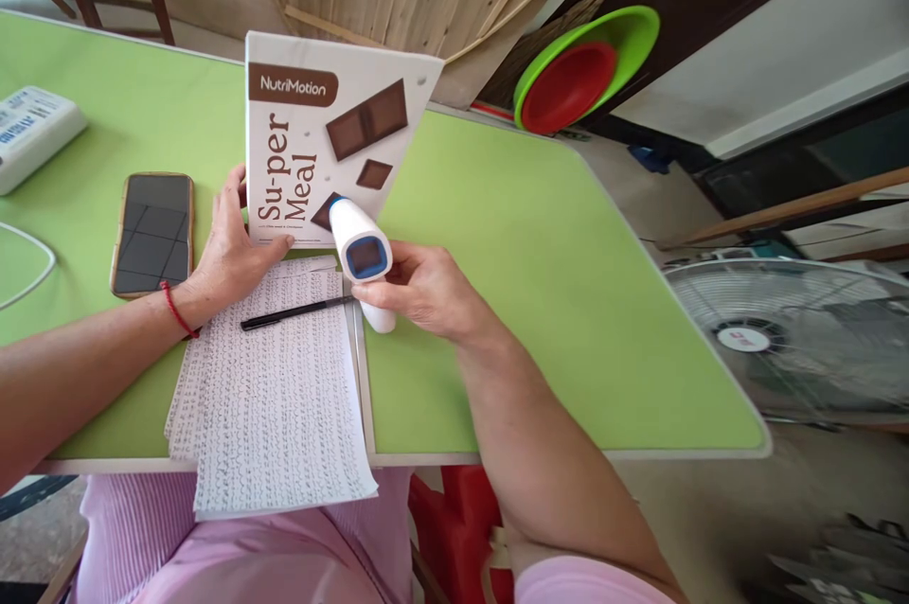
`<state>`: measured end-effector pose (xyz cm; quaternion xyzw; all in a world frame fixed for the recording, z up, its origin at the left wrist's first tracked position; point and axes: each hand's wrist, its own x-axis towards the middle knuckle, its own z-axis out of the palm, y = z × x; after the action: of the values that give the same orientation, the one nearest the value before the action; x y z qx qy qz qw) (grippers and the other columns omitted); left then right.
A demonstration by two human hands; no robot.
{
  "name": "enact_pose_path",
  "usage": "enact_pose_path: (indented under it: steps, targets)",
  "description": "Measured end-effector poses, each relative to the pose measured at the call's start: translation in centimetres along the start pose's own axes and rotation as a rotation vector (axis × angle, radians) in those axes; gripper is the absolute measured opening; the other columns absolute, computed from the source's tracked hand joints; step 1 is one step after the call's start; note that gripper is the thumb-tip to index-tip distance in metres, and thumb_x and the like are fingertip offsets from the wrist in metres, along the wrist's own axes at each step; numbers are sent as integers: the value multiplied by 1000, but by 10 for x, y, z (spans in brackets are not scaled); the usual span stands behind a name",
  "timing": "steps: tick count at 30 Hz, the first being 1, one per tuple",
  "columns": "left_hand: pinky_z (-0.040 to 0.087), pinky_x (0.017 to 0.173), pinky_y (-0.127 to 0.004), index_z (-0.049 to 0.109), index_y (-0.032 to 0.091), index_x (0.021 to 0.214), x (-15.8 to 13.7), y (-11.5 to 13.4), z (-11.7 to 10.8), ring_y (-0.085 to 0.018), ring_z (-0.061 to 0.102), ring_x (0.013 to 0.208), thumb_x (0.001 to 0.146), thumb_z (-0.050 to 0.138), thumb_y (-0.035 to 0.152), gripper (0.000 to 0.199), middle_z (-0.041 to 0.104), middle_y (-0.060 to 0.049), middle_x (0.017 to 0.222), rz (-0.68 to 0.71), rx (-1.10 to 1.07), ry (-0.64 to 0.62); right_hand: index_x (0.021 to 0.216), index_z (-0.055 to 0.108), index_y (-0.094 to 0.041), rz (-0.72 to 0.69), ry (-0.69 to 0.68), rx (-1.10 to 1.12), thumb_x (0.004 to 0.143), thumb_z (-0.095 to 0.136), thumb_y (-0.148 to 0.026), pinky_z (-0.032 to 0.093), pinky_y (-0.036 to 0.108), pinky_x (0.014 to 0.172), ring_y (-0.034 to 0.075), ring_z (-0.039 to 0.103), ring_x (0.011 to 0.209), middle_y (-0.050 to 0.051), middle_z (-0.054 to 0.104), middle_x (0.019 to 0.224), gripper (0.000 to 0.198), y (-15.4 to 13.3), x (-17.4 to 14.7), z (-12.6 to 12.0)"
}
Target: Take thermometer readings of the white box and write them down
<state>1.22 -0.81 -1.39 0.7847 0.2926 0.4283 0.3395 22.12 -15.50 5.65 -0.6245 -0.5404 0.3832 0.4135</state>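
Left hand [231, 235] grips box [294, 135] upright at its lower left corner, beyond papers [284, 405]; whether it meets worktop [511, 301], hard to tell. Right hand [435, 292] grips thermometer [355, 227] before box's lower front.

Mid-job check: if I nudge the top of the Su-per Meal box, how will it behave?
The box is probably fairly stiff: its printed front looks flat and its edges straight. It would likely tip or pivot rather than slide, since the left hand grips it only at a lower corner.

Open tabletop [525, 301] rightward, box [323, 145] blocking, behind unclear
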Motion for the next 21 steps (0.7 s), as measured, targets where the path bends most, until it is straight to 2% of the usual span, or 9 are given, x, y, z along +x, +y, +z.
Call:
enact_pose_path:
  steps: [4, 7, 9, 13, 17, 21]
  targets:
    - [49, 114, -56, 38, 27, 147, 3, 5, -2, -35, 50, 137, 80, 80, 23, 79, 52, -10, 143, -10, 86, -8, 103, 78, -21, -6, -11, -389, 68, 75, -24, 53, 33, 68, 21, 69, 80, 4, 79, 98, 36, -4, -8, -19]
    - [51, 111, -56, 42, 28, 143, 3, 3, -1, -34, 51, 134, 83, 79, 25, 70, 54, -10, 138, -2, 110, 7, 104, 78, -24, -18, -37, -707, 65, 73, -17, 50, 33, 68, 22, 69, 80, 4, 78, 99, 40, 0, -13, -39]
    - [55, 106, -52, 46, 28, 140, 2, 0, 0, -33, 51, 132, 84, 80, 27, 65, 54, -9, 133, -2, 103, 33, 102, 78, -25, -14, -56, -841, 66, 72, -17, 50, 34, 68, 23, 68, 79, 4, 76, 95, 37, 4, -14, -53]
    - [60, 88, -40, 50, 29, 133, 0, -4, 1, -27, 55, 118, 83, 83, 28, 59, 51, -8, 124, -16, 50, 117, 103, 77, -24, 25, -37, -963, 71, 72, -21, 49, 35, 68, 25, 68, 79, 6, 73, 91, 32, 10, -12, -74]
    - [54, 69, -28, 50, 28, 128, 0, -4, 3, -21, 56, 102, 82, 81, 26, 56, 50, -7, 118, -28, -6, 149, 104, 76, -24, 98, -7, -1021, 74, 72, -25, 48, 35, 65, 26, 67, 79, 8, 72, 90, 30, 16, -7, -78]
    - [50, 66, -28, 48, 28, 125, 0, 2, 4, -18, 53, 94, 79, 79, 24, 55, 50, -5, 113, 5, 2, 201, 99, 76, -23, 157, 13, -1081, 75, 70, -27, 47, 36, 64, 26, 66, 75, 8, 71, 89, 25, 28, -4, -76]
